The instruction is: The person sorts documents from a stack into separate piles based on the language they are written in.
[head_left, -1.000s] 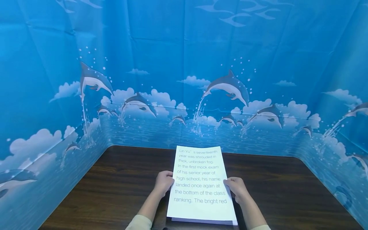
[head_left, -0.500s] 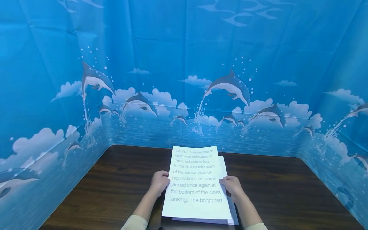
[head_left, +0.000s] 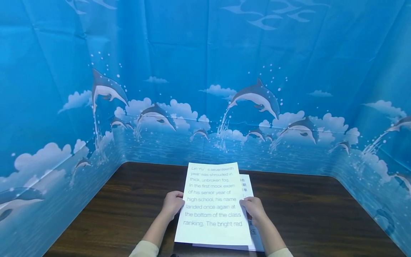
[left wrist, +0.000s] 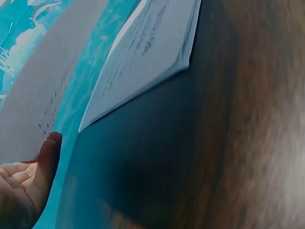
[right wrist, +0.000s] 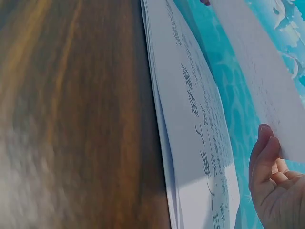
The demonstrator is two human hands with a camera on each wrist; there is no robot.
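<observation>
A white sheet of paper (head_left: 210,200) printed with large English text is held up between both hands. My left hand (head_left: 173,204) pinches its left edge, while my right hand (head_left: 253,207) pinches the right edge. Underneath lies a stack of paper (head_left: 256,240) with Chinese characters, mostly covered by the sheet in the head view. From the left wrist, a gap shows between the raised sheet (left wrist: 33,105) and the stack (left wrist: 143,62). The right wrist view shows the stack's layered edge and, above it, my right thumb and fingers (right wrist: 269,152) at the sheet's corner area.
The dark wooden table (head_left: 321,214) extends to both sides of the paper. A blue curtain (head_left: 179,64) printed with dolphins and clouds surrounds it at the back and sides. A small dark object (head_left: 174,255) shows at the bottom edge of the head view.
Both hands have carried the top sheet to the left, off its alignment with the stack. The stack's right side, with Chinese characters, has come into view and stays in place.
</observation>
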